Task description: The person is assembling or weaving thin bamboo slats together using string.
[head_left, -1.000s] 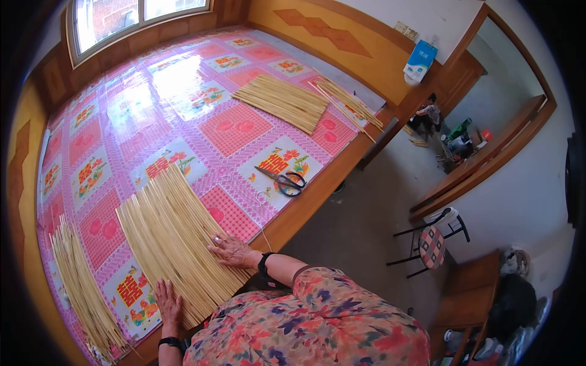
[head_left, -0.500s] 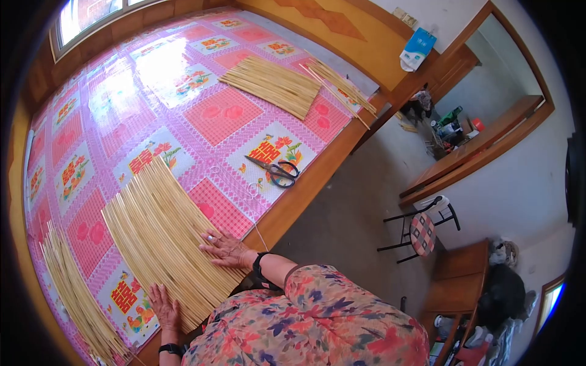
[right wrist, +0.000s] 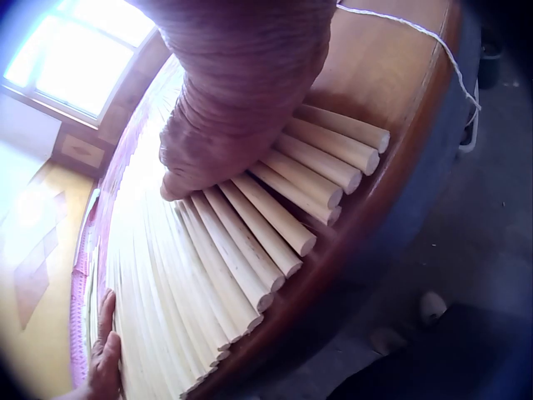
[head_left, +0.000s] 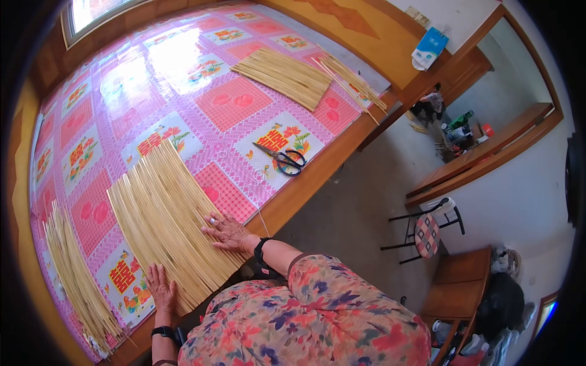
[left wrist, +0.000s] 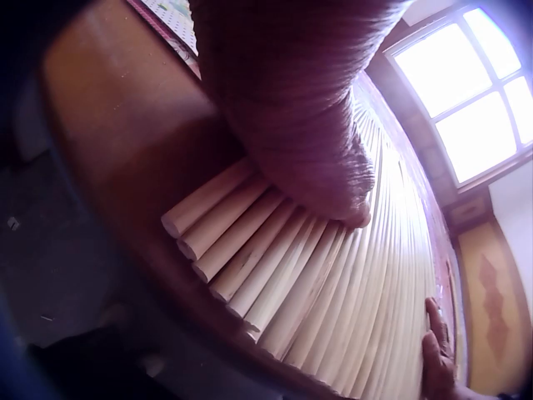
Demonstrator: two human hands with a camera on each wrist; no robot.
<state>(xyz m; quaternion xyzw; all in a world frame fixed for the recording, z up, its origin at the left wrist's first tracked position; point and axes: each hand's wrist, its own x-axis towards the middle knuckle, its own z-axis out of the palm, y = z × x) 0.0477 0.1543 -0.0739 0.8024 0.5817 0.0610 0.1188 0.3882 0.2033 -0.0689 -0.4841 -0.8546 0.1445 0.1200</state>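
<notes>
A broad row of thin, pale wooden sticks lies side by side on the patterned cover, with its near ends at the table's edge. My left hand rests at the row's left side near those ends, fingers extended. On the opposite side my right hand, with a ring on one finger, lies over the outer sticks, its fingers spread. Round cut ends of the sticks show below my left hand in the left wrist view. The right wrist view has similar stick ends fanning out beneath my right hand.
Loose sticks lie to the left. Scissors and a white string are on the right. Farther back are another row of sticks and a small bundle. A chair stands beyond the wooden edge.
The head view shifts slightly. Both hands stay at the two sides of the stick row, with little visible movement against it.
</notes>
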